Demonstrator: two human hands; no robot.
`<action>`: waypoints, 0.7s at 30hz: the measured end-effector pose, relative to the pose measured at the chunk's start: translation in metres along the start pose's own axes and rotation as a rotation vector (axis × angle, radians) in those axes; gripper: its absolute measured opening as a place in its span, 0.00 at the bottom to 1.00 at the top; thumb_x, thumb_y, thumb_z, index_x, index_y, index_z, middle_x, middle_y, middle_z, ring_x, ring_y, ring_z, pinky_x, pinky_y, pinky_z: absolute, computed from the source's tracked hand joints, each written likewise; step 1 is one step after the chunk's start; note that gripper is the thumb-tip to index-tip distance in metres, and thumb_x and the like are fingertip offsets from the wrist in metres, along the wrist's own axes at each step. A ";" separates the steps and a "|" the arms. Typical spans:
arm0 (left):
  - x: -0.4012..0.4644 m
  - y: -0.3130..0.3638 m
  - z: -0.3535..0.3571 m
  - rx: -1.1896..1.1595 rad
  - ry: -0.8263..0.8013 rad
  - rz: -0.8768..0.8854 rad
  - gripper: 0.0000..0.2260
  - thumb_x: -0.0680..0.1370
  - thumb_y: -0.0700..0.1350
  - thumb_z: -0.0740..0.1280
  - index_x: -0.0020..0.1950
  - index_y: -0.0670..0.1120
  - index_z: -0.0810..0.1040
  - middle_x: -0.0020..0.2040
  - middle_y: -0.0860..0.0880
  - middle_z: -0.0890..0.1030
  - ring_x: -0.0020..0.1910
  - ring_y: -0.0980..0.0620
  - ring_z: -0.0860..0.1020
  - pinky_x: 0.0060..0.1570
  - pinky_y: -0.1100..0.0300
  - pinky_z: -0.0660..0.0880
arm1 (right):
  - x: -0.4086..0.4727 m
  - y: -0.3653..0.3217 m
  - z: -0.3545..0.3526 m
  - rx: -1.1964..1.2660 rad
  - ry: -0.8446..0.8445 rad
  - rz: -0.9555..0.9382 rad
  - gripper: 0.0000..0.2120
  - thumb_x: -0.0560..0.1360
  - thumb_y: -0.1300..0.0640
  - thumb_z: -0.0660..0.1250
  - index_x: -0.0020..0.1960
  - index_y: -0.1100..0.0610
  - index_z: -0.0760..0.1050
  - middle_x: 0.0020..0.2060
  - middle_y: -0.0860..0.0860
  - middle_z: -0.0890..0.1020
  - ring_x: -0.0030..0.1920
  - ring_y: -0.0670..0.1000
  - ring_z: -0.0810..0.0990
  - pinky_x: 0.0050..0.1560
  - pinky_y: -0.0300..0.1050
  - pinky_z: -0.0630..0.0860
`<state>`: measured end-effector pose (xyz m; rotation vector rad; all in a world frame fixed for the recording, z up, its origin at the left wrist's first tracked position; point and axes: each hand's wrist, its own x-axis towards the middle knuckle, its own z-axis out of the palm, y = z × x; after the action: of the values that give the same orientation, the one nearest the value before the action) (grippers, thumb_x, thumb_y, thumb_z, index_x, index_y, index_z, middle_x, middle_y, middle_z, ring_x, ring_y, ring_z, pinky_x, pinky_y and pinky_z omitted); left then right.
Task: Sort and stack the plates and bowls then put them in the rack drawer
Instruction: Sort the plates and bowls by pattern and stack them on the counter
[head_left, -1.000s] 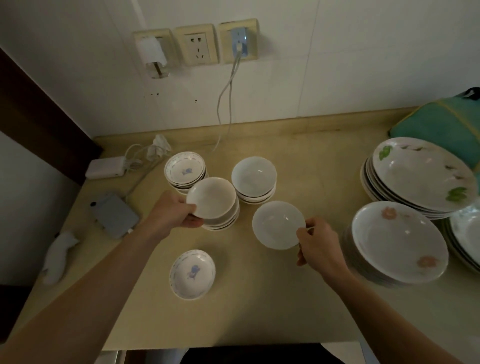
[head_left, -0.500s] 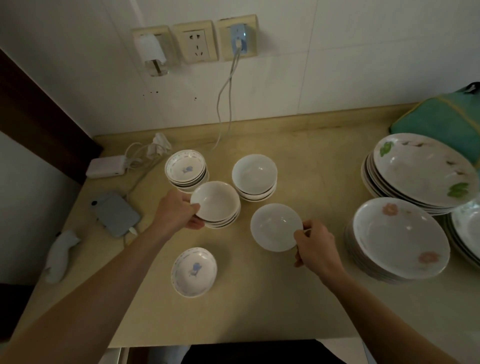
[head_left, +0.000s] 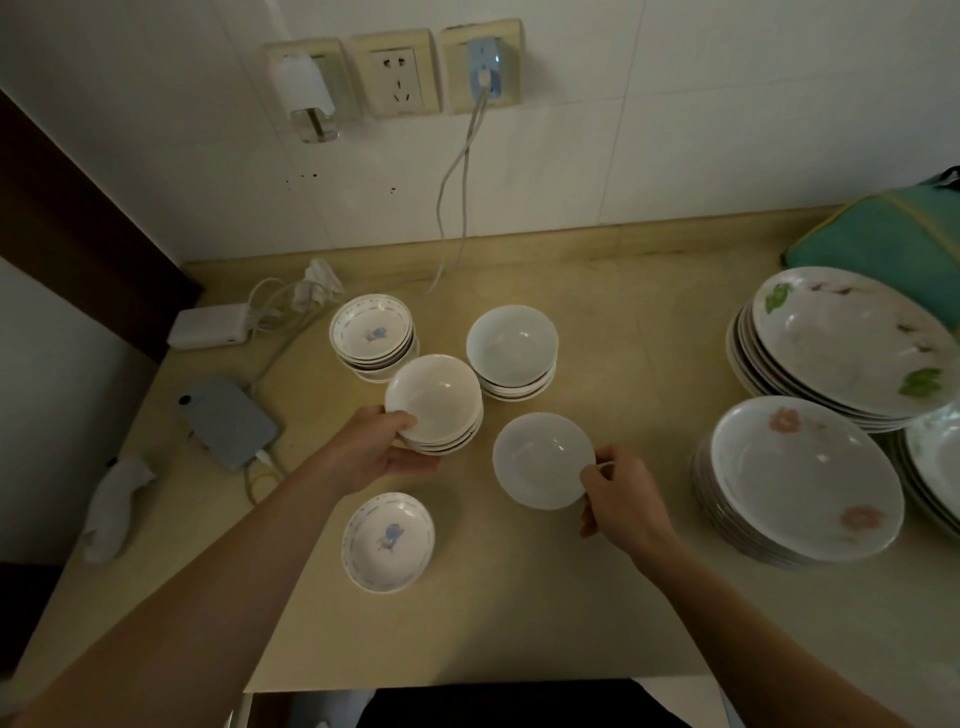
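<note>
My left hand (head_left: 375, 448) grips the near-left side of a short stack of white bowls (head_left: 435, 402) at the counter's middle, thumb over the top rim. My right hand (head_left: 622, 500) pinches the right rim of a single white bowl (head_left: 540, 460) just to the right of that stack. Behind stand a stack of blue-patterned bowls (head_left: 373, 332) and another white bowl stack (head_left: 511, 349). A lone blue-patterned saucer (head_left: 388, 540) lies near the front. Stacks of flowered plates (head_left: 804, 480) and leaf-patterned plates (head_left: 847, 340) fill the right side.
A white charger (head_left: 208, 326), a grey phone (head_left: 228, 422) and cables lie at the left of the beige counter (head_left: 519, 613). A teal bag (head_left: 883, 244) sits at the back right. Wall sockets (head_left: 397, 73) are above. A crumpled white cloth (head_left: 111, 506) lies on the left edge.
The white bowl stack in my left hand has come down from a lifted position to the counter level. My right hand has stayed on the single bowl's rim.
</note>
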<state>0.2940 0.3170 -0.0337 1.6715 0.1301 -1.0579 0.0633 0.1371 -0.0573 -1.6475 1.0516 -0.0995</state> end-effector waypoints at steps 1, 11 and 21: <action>0.001 -0.001 0.000 -0.026 -0.004 0.017 0.11 0.80 0.33 0.62 0.62 0.37 0.73 0.59 0.32 0.78 0.47 0.33 0.85 0.41 0.44 0.84 | 0.000 0.000 0.001 0.007 0.001 0.000 0.07 0.80 0.62 0.61 0.57 0.55 0.72 0.40 0.60 0.81 0.23 0.46 0.79 0.24 0.38 0.75; -0.019 -0.015 -0.011 -0.088 0.021 0.054 0.11 0.79 0.31 0.61 0.59 0.36 0.74 0.59 0.33 0.78 0.50 0.35 0.85 0.39 0.48 0.84 | 0.004 0.001 0.000 0.092 -0.040 -0.008 0.10 0.81 0.63 0.62 0.61 0.57 0.74 0.37 0.60 0.81 0.29 0.51 0.80 0.28 0.43 0.79; -0.053 0.004 0.027 -0.039 -0.234 -0.007 0.12 0.79 0.31 0.60 0.61 0.33 0.75 0.56 0.31 0.82 0.50 0.34 0.85 0.40 0.47 0.84 | 0.008 -0.007 -0.001 0.184 -0.182 0.015 0.06 0.82 0.57 0.64 0.55 0.56 0.79 0.36 0.57 0.80 0.31 0.49 0.80 0.32 0.45 0.82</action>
<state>0.2493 0.3151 0.0060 1.5008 0.0040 -1.2396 0.0717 0.1309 -0.0553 -1.4537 0.8889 -0.0341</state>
